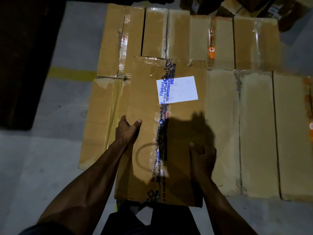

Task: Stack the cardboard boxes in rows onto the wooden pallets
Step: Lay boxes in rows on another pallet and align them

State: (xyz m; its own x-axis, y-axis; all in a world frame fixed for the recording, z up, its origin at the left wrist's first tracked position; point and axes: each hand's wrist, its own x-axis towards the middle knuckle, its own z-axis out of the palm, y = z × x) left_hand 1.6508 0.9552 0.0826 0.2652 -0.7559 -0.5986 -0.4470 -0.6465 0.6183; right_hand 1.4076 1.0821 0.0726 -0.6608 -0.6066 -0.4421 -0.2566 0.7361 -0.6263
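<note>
I hold a long cardboard box [149, 102] with blue printed tape and a white label [181, 89] on top. My left hand [127, 131] grips its left edge, thumb on the top face. On the right edge, nearer me, my right hand [202, 160] grips with the thumb on top. The box is over the near row of boxes [257, 129], between a box on the left [100, 119] and those on the right. A far row of taped boxes [179, 33] lies behind it. The pallets are hidden under the boxes.
Grey concrete floor [55, 150] with a yellow line [71, 73] lies to the left. A dark mass [20, 65] fills the far left. More boxes [254, 5] are piled at the top right. My legs [149, 223] show below the held box.
</note>
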